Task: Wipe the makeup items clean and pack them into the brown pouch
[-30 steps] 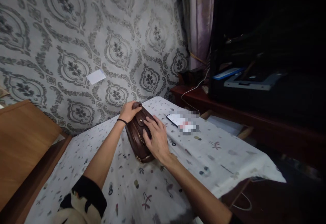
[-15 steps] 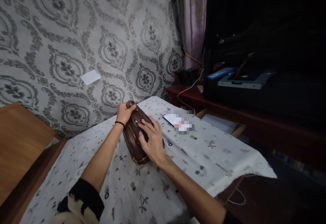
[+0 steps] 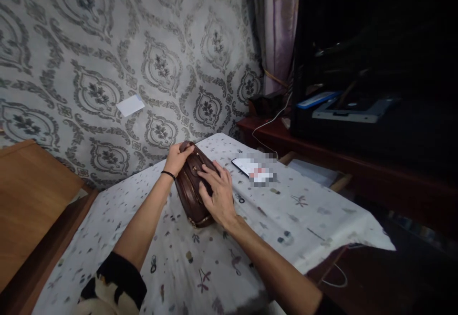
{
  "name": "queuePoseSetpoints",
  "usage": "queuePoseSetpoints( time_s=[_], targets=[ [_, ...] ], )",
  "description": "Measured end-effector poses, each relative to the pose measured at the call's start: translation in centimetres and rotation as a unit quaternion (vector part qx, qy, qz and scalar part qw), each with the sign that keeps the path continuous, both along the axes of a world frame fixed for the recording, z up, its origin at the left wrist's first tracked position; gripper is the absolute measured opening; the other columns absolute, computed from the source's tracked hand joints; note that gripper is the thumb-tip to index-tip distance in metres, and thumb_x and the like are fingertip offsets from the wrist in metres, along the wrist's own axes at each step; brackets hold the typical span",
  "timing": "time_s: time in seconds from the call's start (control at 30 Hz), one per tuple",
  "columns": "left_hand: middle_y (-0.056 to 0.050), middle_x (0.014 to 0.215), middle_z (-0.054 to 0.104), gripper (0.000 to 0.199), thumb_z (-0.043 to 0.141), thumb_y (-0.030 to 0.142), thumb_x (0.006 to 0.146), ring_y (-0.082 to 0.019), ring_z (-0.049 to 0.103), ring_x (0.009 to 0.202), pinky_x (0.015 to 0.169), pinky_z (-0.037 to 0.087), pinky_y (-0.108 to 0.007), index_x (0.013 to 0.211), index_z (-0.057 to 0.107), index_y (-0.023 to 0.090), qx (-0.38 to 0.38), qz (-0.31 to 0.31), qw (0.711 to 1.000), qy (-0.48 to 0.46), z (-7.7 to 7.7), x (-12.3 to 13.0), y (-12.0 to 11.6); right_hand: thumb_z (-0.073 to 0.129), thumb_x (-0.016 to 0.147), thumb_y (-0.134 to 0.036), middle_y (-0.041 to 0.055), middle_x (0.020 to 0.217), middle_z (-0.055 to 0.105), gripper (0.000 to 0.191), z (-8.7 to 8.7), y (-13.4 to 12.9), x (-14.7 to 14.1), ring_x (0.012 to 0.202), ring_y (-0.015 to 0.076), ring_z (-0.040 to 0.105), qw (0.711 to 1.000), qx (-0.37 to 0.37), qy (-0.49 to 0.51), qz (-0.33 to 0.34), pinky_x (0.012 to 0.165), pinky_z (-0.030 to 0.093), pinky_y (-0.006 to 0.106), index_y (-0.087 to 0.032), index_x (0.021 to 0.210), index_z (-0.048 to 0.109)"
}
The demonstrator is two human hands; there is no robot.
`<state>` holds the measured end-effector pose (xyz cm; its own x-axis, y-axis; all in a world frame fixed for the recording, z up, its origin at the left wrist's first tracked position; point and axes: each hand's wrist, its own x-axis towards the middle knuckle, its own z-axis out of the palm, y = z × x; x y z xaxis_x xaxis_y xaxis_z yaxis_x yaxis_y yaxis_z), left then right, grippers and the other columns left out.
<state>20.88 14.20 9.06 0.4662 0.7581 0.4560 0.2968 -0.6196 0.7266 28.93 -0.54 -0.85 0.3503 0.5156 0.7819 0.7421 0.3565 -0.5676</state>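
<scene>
A dark brown leather handbag [image 3: 185, 192] with gold zips lies on the white patterned tablecloth [image 3: 143, 219]. At its far left end, my left hand [image 3: 176, 160] grips the bag, thumb on top near the handle and the other fingers hidden behind. My right hand [image 3: 220, 195] rests on the bag's upper side with its fingers stretched and spread, fingertips near a small metal stud. To the right of the bag lies a phone [image 3: 243, 166] with a lit screen, partly blurred out.
A brown wooden panel [image 3: 36, 195] stands at the left edge. Behind is a patterned wall with a white card [image 3: 130, 106] on it. On the right are a dark red desk [image 3: 266, 136], a white cable [image 3: 268, 122], an open drawer [image 3: 315, 173] and a large black screen [image 3: 375, 43].
The view has shifted slightly, so everything sits a little further right. Both hands keep nearly the same places on the handbag.
</scene>
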Motion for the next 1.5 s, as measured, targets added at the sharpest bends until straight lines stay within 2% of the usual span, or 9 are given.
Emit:
queuePoseSetpoints(
  time_s=[0.17,0.3,0.43,0.7,1.07,1.27,1.37,1.5],
  targets=[
    [0.001,0.07,0.064,0.028,0.067,0.046,0.069,-0.017,0.057,0.069,0.067,0.044,-0.027,0.076,0.065,0.019,0.016,0.002,0.999,0.04,0.6,-2.7,-0.2,0.051,0.093,-0.03,0.0158,0.151,0.046,0.039,-0.6,-0.1,0.0,0.143,0.0338,0.038,0.999,-0.005,-0.02,-0.028,0.112,0.037,0.057,-0.018,0.129,0.061],
    [0.0,0.069,0.066,0.024,0.07,0.041,0.068,-0.018,0.057,0.07,0.07,0.043,-0.029,0.075,0.066,0.019,0.045,0.04,0.996,0.071,0.5,-5.0,0.0,0.057,0.093,-0.044,0.0205,0.157,0.034,0.053,-1.3,-0.1,-0.3,0.143,0.0388,0.036,0.998,-0.037,-0.024,-0.042,0.109,0.039,0.06,-0.019,0.138,0.052],
    [0.002,0.06,0.059,0.024,0.064,0.041,0.074,-0.016,0.052,0.062,0.067,0.04,-0.029,0.065,0.064,0.019,0.071,0.072,0.991,0.092,0.0,-6.0,0.0,0.063,0.088,-0.056,0.0223,0.158,0.027,0.065,-1.7,0.0,-0.4,0.144,0.042,0.033,0.997,-0.039,-0.043,-0.043,0.109,0.038,0.062,-0.019,0.139,0.052],
    [0.002,0.057,0.054,0.025,0.061,0.037,0.078,-0.015,0.045,0.058,0.061,0.033,-0.028,0.059,0.057,0.02,0.11,0.097,0.984,0.097,-0.1,-5.8,-0.8,0.068,0.084,-0.057,0.0215,0.158,0.028,0.065,-2.1,0.3,-0.3,0.143,0.0408,0.033,0.997,-0.033,-0.052,-0.045,0.109,0.039,0.061,-0.02,0.136,0.054],
    [0.005,0.057,0.045,0.03,0.057,0.042,0.081,-0.013,0.043,0.058,0.057,0.034,-0.026,0.062,0.052,0.019,0.082,0.053,0.993,0.072,-0.5,-5.9,-3.0,0.065,0.086,-0.059,0.021,0.158,0.027,0.065,-2.0,0.3,-0.2,0.144,0.0403,0.033,0.996,-0.045,-0.057,-0.047,0.11,0.039,0.06,-0.02,0.137,0.053],
    [0.001,0.07,0.062,0.023,0.056,0.039,0.084,-0.016,0.056,0.067,0.062,0.043,-0.026,0.078,0.063,0.018,0.075,0.029,0.994,0.075,-0.2,-5.5,-3.4,0.068,0.084,-0.058,0.0212,0.158,0.028,0.069,-1.8,0.2,-0.1,0.144,0.0406,0.034,0.997,-0.052,-0.05,-0.033,0.111,0.039,0.061,-0.02,0.139,0.051],
    [0.0,0.077,0.067,0.016,0.065,0.032,0.078,-0.017,0.061,0.073,0.069,0.046,-0.027,0.087,0.065,0.018,0.086,0.025,0.993,0.074,0.4,-4.4,-2.9,0.064,0.088,-0.055,0.0221,0.157,0.031,0.07,-1.5,-0.2,-0.1,0.144,0.0385,0.035,0.998,-0.054,-0.035,-0.029,0.113,0.039,0.059,-0.016,0.143,0.046],
    [-0.002,0.086,0.071,0.024,0.071,0.03,0.074,-0.019,0.065,0.081,0.078,0.048,-0.029,0.095,0.069,0.019,0.086,0.0,0.994,0.071,0.9,-2.2,-2.0,0.051,0.098,-0.046,0.0217,0.157,0.035,0.058,-1.7,-1.5,-0.1,0.147,0.0337,0.034,0.998,-0.052,-0.021,-0.024,0.115,0.038,0.056,-0.013,0.146,0.042]
  ],
)
